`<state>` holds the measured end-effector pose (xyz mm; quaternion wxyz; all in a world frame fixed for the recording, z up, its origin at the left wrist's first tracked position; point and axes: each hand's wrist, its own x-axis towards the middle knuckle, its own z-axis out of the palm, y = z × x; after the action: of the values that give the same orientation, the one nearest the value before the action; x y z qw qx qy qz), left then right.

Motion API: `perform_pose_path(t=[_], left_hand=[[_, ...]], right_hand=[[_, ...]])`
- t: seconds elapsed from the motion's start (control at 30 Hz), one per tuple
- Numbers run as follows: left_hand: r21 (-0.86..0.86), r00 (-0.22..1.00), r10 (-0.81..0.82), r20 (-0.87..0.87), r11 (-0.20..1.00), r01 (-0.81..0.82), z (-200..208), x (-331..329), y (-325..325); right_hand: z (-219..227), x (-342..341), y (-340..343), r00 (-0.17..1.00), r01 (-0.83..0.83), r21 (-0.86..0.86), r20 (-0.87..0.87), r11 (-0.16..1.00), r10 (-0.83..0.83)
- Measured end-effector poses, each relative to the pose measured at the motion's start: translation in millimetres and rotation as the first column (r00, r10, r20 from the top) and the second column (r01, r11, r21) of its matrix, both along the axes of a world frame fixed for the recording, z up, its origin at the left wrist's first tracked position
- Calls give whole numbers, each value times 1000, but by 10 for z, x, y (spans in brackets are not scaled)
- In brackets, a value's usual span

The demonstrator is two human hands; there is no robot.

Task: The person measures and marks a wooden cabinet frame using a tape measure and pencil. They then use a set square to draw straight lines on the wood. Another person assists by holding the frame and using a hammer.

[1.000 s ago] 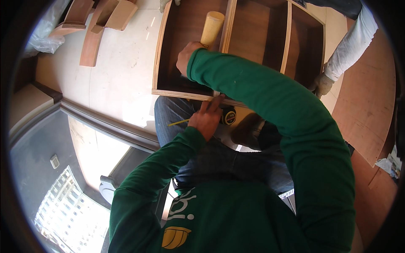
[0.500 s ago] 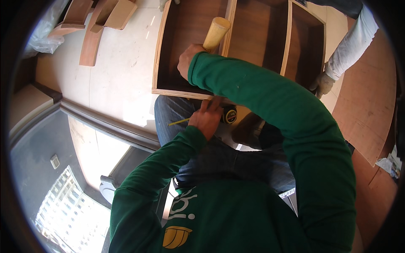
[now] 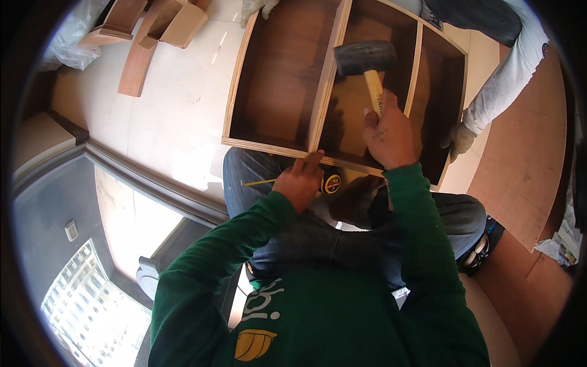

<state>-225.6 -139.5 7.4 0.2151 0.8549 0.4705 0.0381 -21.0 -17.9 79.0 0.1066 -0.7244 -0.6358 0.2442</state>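
My right hand (image 3: pixel 391 131) grips the wooden handle of a mallet (image 3: pixel 365 58) with a black head, raised over the middle compartment of a wooden box frame (image 3: pixel 269 145). My left hand (image 3: pixel 299 183) is at the near edge of the frame, its fingertips touching the rim close to a divider's end. A tape measure (image 3: pixel 331 182) is held in that hand: the black and yellow case shows on its right, and a short length of yellow blade sticks out on its left. Part of the tape is hidden under my fingers.
Another person's gloved hand (image 3: pixel 458 140) is at the frame's right side; a second gloved hand (image 3: pixel 260 9) holds its far left corner. Wood offcuts (image 3: pixel 137 67) and a plastic bag (image 3: pixel 73 49) lie at the far left. A curved wooden panel (image 3: pixel 523 159) is on the right.
My right hand has swung from the left compartment to the right, bringing the mallet's head into view. The frame sits slightly lower in view. My left hand stays by its near edge.
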Motion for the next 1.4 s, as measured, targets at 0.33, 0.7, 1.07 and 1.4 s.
perform_pose_path(t=[0.33,0.7,1.07,1.4], left_hand=[[-205,988,-36,149,976,66,356,-136,317],[-121,967,-15,256,992,47,293,-21,848],[-404,999,-51,0,914,47,96,-1147,1392],[-567,863,-296,-408,824,14,278,-1005,1763]], right_hand=[[-1109,321,-92,947,251,-303,-119,919,-298],[89,-13,-440,739,-582,-143,-506,801,446],[-322,142,-420,742,-556,-328,-611,764,278],[-439,163,-474,920,-349,-257,-276,901,277]])
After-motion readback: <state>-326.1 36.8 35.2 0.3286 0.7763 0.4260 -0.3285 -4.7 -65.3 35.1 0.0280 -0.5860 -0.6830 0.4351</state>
